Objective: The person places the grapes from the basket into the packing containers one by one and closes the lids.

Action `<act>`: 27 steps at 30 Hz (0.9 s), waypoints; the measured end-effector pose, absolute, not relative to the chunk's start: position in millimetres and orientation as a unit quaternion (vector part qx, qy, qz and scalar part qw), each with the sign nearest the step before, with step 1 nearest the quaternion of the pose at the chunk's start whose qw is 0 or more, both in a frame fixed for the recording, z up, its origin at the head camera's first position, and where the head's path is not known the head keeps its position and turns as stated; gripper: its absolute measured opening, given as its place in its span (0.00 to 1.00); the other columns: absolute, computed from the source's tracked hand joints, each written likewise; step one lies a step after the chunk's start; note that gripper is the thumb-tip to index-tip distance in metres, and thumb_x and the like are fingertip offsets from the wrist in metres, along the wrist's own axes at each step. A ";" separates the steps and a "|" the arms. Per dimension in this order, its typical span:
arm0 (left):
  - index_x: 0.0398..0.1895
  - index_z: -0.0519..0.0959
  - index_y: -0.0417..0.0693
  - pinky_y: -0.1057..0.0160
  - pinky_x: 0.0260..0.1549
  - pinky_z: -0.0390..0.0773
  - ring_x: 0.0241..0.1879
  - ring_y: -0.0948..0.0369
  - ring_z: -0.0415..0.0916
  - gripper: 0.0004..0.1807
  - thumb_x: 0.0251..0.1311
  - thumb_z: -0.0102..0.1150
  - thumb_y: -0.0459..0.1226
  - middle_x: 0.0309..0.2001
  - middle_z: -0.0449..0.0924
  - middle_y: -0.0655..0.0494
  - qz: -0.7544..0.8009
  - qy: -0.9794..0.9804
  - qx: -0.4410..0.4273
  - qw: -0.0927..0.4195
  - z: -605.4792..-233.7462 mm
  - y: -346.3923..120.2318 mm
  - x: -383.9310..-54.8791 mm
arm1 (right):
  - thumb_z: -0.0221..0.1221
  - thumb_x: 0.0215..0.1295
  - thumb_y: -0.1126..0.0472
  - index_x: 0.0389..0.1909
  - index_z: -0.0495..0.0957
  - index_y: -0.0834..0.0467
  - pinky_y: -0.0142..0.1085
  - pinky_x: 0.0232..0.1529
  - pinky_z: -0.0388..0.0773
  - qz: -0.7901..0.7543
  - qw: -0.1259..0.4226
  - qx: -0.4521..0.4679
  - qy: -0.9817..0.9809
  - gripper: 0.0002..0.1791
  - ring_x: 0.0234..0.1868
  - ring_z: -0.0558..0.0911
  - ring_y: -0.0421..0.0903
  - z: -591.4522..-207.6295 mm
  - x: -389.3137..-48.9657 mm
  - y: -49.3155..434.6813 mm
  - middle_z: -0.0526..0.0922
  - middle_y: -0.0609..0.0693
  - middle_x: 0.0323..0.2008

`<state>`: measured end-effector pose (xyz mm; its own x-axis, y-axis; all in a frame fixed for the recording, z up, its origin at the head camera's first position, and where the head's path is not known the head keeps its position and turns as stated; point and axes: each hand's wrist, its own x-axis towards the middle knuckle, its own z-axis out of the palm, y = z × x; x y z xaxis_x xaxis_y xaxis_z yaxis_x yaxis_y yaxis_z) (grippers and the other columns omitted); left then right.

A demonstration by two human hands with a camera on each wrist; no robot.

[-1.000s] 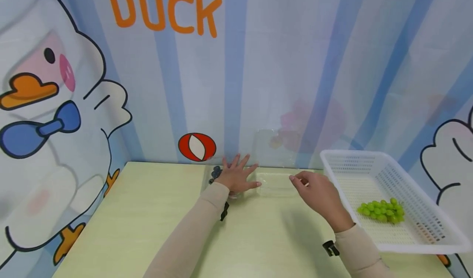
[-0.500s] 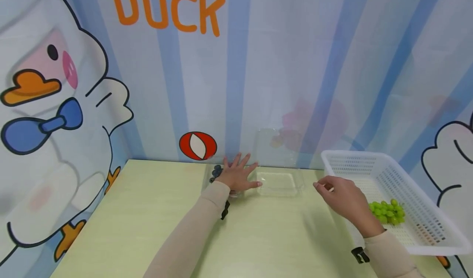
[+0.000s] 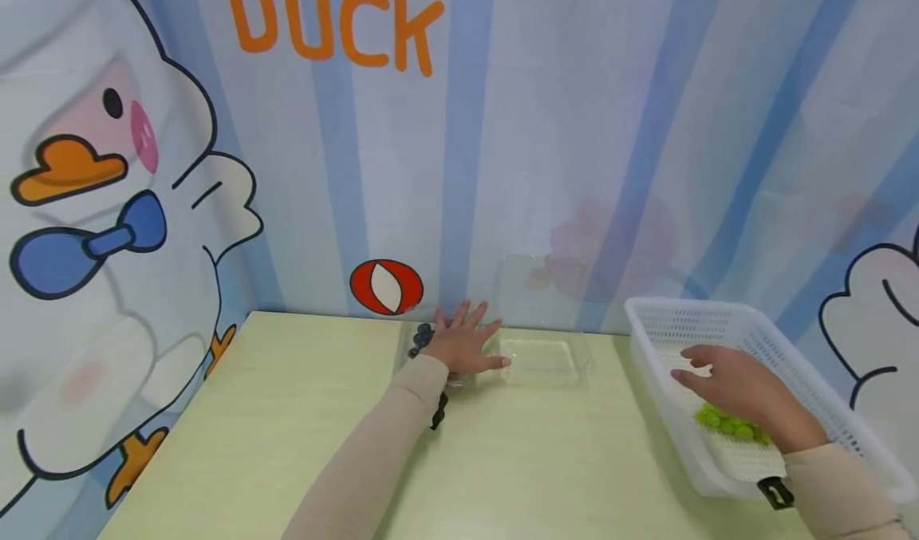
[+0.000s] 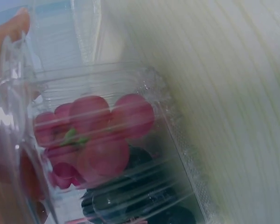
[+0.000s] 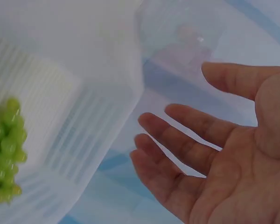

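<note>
With fingers spread, my left hand [image 3: 463, 348] rests on a clear plastic box near the back of the table. Red grapes [image 4: 95, 135] and dark grapes [image 4: 130, 196] show through that clear box [image 4: 177, 140] in the left wrist view. My right hand [image 3: 743, 388] hovers over the white basket, thumb apart from the relaxed fingers, holding nothing. Below it lies a bunch of green grapes [image 3: 728, 424], partly covered by the hand in the head view but plain in the right wrist view. Beside my left hand stands a second clear box [image 3: 549, 358], its lid raised against the backdrop.
A white perforated basket [image 3: 664, 420] stands at the right of the pale yellow table [image 3: 531, 460]. Behind the table hangs a striped blue and white backdrop [image 3: 531, 125] with duck drawings.
My right hand has moved right, from beside the second clear box to above the basket, and its fingers have parted. The left hand stays on its box.
</note>
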<state>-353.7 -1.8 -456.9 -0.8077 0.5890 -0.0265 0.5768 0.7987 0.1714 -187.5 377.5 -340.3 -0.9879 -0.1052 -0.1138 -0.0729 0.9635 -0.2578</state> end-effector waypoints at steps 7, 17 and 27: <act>0.82 0.50 0.67 0.24 0.68 0.32 0.81 0.44 0.28 0.47 0.65 0.38 0.74 0.84 0.31 0.54 0.069 0.948 0.309 0.040 -456.7 0.9 -355.5 | 0.62 0.68 0.41 0.61 0.69 0.79 0.64 0.51 0.75 -0.080 0.152 -0.035 0.985 0.43 0.55 0.76 0.74 -349.5 -200.2 437.1 0.77 0.77 0.54; 0.83 0.49 0.67 0.24 0.68 0.31 0.81 0.45 0.27 0.46 0.65 0.38 0.73 0.84 0.31 0.54 0.070 0.946 0.312 0.044 -447.8 3.1 -358.0 | 0.70 0.60 0.43 0.69 0.65 0.73 0.68 0.55 0.71 -0.108 0.261 -0.037 0.959 0.49 0.63 0.68 0.78 -378.1 -213.3 488.1 0.70 0.78 0.62; 0.83 0.50 0.67 0.24 0.68 0.31 0.81 0.45 0.27 0.47 0.65 0.40 0.74 0.84 0.31 0.53 0.067 0.944 0.320 0.048 -448.2 6.2 -358.0 | 0.73 0.58 0.50 0.64 0.72 0.72 0.66 0.58 0.71 -0.122 0.281 -0.059 0.950 0.41 0.59 0.73 0.72 -404.2 -220.8 504.9 0.76 0.72 0.58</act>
